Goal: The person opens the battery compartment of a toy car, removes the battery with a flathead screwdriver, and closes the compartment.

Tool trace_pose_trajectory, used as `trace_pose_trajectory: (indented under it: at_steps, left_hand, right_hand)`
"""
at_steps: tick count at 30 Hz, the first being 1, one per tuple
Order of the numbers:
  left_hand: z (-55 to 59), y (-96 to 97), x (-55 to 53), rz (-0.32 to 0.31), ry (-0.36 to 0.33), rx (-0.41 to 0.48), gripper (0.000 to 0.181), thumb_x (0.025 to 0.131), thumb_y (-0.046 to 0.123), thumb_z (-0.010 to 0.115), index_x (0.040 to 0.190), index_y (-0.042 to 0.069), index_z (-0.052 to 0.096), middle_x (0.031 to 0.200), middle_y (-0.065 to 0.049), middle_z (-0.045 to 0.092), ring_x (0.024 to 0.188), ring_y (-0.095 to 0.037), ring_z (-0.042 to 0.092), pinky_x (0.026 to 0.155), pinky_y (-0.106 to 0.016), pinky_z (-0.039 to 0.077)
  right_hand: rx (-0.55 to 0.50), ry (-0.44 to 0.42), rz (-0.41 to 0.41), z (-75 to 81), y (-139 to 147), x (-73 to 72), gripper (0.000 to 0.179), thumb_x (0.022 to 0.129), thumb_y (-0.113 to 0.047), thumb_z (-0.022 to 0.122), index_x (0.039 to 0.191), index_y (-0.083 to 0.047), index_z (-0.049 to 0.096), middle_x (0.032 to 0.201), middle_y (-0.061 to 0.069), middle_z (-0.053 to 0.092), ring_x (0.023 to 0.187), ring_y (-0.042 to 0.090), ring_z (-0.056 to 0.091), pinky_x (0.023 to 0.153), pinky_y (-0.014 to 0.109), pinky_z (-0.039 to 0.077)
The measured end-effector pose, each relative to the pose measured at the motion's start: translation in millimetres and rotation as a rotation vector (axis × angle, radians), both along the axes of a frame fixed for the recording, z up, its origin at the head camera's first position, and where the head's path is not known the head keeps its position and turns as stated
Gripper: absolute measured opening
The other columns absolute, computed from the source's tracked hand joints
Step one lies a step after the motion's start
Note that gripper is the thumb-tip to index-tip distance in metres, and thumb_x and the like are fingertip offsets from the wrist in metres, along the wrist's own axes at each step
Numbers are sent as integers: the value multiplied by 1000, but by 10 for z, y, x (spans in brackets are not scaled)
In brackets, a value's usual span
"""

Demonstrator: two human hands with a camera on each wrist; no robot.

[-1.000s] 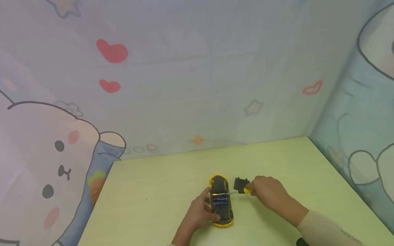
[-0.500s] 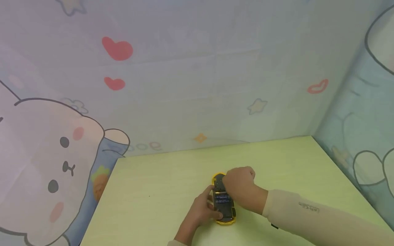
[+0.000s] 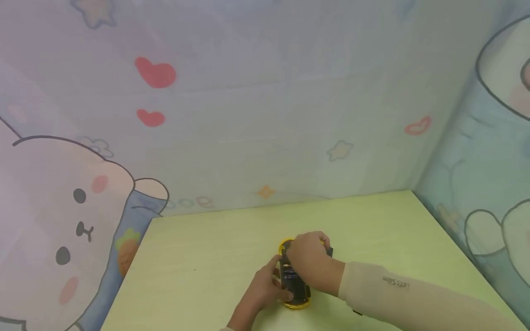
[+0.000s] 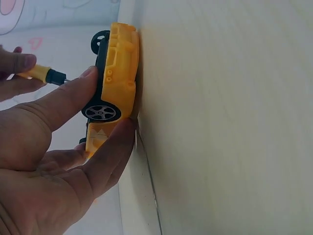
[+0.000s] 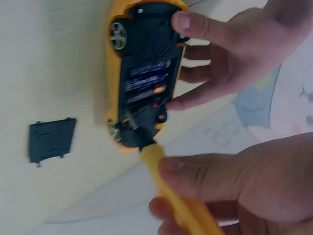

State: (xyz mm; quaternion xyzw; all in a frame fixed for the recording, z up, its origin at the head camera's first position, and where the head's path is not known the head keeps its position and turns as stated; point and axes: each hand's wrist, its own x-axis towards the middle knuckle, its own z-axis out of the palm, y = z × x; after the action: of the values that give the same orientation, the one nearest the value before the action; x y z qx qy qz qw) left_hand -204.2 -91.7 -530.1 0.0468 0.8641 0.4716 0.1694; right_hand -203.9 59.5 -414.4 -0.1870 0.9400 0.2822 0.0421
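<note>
A yellow toy car [image 5: 146, 46] lies wheels-up on the table, its black underside showing. Several batteries [image 5: 146, 81] sit in its uncovered compartment. My left hand [image 3: 265, 287] grips the car from the left, thumb on the underside and fingers along the side. In my right hand [image 3: 314, 259] is a screwdriver [image 5: 171, 188] with a yellow handle, held between thumb and fingers. Its tip reaches the compartment's end in the right wrist view. That hand hides much of the car and the screwdriver in the head view.
A black battery cover [image 5: 51, 140] lies on the pale table [image 3: 198, 262] to the car's right. Part of a small dark object [image 3: 357, 312] shows below the right sleeve [image 3: 385, 285]. Printed cloth [image 3: 248, 92] hangs behind the table.
My right hand has moved left over the car with the screwdriver, which earlier lay sideways across the compartment. The hand now covers most of the battery cover. My left hand keeps its grip.
</note>
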Motion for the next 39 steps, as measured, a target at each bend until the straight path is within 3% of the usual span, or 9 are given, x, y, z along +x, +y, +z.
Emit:
trace_pose_trajectory:
  at_steps: [2,4,7,12,19,25,29,33,39]
  left_hand:
    - [6,10,8,1,3,-6,104,65,4,94,154,19,42,119,-14,65,88,-20,64,72,-40,54]
    - [22,26,11,0,4,-6,105,65,4,94,155,19,41,119,-14,65,87,-20,64,72,-40,53]
    - [37,43,6,-18,21,-12,105,65,3,94,154,17,41,118,-15,65,86,-20,64,71,-41,53]
    - [55,35,0,-18,42,-30,103,65,2,94,153,14,42,117,-16,65,86,-22,64,72,-42,53]
    - [35,41,35,-12,26,-33,103,65,3,94,153,14,41,116,-15,65,87,-22,63,73,-43,53]
    - [69,59,59,-8,37,-25,102,65,1,93,152,16,43,115,-16,65,86,-23,64,71,-42,53]
    - [83,69,75,-12,28,-14,101,65,0,93,151,16,43,114,-16,65,86,-22,64,71,-42,53]
    - [94,68,89,-14,28,-11,100,65,0,93,151,16,44,113,-15,65,85,-22,64,70,-42,53]
    - [90,76,91,5,30,-9,101,64,-1,93,151,17,44,113,-14,66,84,-20,63,67,-38,52]
  right_hand:
    - [-83,13,11,-19,152,-7,9,87,-26,80,94,-26,74,68,-3,49,53,14,24,46,32,26]
    - [-186,44,45,-51,341,-10,11,89,-23,80,81,-22,72,60,-4,43,51,11,22,44,29,27]
    - [-321,79,123,-124,626,-14,18,86,-21,82,73,-18,71,60,-5,53,51,7,41,44,27,43]
    - [-543,49,163,-324,1016,-52,6,83,-15,83,87,-18,80,74,-1,67,65,15,62,53,30,53]
    - [-883,-107,85,-723,1367,-8,28,87,-16,79,115,-19,80,97,-3,79,82,19,74,57,24,50]
    - [-953,-95,78,-862,1442,-5,28,88,-20,78,115,-20,80,95,-6,78,80,14,71,58,22,47]
    - [-992,-115,45,-901,1479,16,27,90,-20,77,117,-19,79,102,-5,79,87,17,73,64,28,54]
    - [-1049,-115,-19,-901,1489,27,27,89,-20,78,116,-17,79,107,-1,79,94,22,74,73,38,58]
    - [-1057,-111,-47,-829,1486,9,26,87,-17,79,113,-16,79,106,0,78,92,21,74,72,38,58]
